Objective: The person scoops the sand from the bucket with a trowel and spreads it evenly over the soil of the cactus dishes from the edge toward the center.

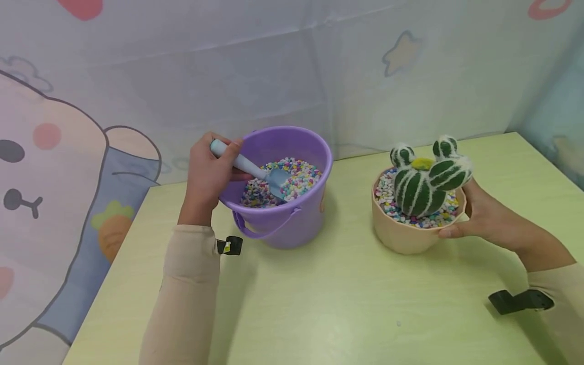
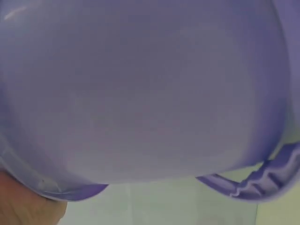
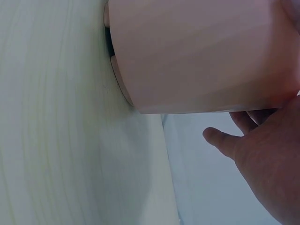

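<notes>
In the head view my left hand (image 1: pixel 211 165) grips the handle of a light blue toy shovel (image 1: pixel 251 168) over the left rim of a purple bucket (image 1: pixel 292 228). The shovel's blade lies against the multicoloured pebbles (image 1: pixel 298 177) inside. On the right, a peach flowerpot (image 1: pixel 406 241) stands on the table, holding more pebbles and a green cactus (image 1: pixel 420 190) with white fuzzy stripes and a yellow top. My right hand (image 1: pixel 488 218) holds this pot by its right side, thumb on the front near the rim. The bucket's wall (image 2: pixel 140 93) fills most of the left wrist view.
The bucket's purple carrying handle (image 1: pixel 269 233) hangs down at its front. Both containers stand on a pale yellow-green table (image 1: pixel 347 304). Behind it hangs a printed cloth (image 1: pixel 255 81) with a cartoon bear at the left. A tiny pale speck (image 1: pixel 399 323) lies near the front.
</notes>
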A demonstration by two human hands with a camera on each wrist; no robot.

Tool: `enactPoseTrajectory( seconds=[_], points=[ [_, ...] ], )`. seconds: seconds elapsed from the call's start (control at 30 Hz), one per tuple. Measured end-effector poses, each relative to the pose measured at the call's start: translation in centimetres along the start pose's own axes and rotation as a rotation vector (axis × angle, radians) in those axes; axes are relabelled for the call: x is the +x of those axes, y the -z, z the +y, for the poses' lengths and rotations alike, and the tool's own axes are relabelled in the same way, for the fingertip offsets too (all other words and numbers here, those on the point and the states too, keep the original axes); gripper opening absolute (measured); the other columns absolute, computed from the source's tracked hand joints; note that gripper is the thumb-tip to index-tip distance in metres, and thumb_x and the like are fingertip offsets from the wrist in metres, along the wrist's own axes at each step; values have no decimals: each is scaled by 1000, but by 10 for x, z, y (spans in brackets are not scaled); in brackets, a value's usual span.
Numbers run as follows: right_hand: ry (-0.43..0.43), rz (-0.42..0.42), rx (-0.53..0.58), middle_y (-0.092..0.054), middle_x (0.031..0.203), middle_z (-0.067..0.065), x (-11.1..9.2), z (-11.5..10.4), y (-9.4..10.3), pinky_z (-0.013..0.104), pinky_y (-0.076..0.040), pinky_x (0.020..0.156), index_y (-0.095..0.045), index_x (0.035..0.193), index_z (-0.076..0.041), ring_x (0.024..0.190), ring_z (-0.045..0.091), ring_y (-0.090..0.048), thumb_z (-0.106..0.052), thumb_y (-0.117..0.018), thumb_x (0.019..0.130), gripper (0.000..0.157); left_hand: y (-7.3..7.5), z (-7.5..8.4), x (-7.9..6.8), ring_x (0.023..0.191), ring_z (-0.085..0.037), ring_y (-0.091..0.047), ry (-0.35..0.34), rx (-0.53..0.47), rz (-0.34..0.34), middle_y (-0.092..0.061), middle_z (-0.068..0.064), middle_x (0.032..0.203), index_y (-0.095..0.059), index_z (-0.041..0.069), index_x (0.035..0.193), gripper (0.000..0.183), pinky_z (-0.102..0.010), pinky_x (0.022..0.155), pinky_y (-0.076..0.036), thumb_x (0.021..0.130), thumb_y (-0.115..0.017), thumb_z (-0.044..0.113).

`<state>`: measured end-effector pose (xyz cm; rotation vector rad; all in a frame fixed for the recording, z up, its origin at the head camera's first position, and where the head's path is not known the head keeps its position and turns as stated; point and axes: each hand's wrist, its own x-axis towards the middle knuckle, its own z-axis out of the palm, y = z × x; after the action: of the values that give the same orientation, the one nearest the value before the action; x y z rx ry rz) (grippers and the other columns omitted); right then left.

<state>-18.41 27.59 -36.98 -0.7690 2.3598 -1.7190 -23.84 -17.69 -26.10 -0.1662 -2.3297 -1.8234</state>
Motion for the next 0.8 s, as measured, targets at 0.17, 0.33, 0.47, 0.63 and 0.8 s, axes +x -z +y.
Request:
enactPoseTrajectory(
  seconds=[0.17,0.33,0.47,0.63,0.8],
  points=[
    [-17,2,-27,14,160,-8,-2,-4,0,34,-25,107,9,155,-38,137,11,-7,14,-74,76,126,5,-5,-3,66,-26,-72,-128,9,-53,-59,-21,87,-50,-4,99,26,-41,63,-62,97,-65,18],
    [-27,3,15,15,160,-9,-3,-4,1,79,5,101,7,155,-39,143,12,10,14,-75,74,127,9,-11,-7,72,-21,-72,-282,57,-174,-60,-19,87,-55,-6,92,16,-38,66,-62,94,-67,5],
    [-30,6,21,14,160,-8,-4,-2,2,80,5,101,7,156,-39,143,13,8,15,-75,74,127,12,-7,-5,76,-22,-73,-252,79,-257,-66,-20,89,-57,-5,87,13,-36,70,-62,92,-68,-1],
    [-11,3,37,12,160,-5,-2,-2,2,78,7,102,5,156,-37,142,12,6,15,-75,73,127,10,0,-3,76,-28,-73,-151,122,-245,-65,-23,93,-55,-5,87,14,-37,70,-62,92,-68,-1],
    [6,1,38,15,160,-7,0,-2,1,72,5,106,7,156,-37,142,11,8,15,-75,72,128,-5,12,-8,70,-28,-73,8,211,-103,-64,-22,96,-51,-3,99,17,-36,64,-63,96,-64,9]
  ],
)
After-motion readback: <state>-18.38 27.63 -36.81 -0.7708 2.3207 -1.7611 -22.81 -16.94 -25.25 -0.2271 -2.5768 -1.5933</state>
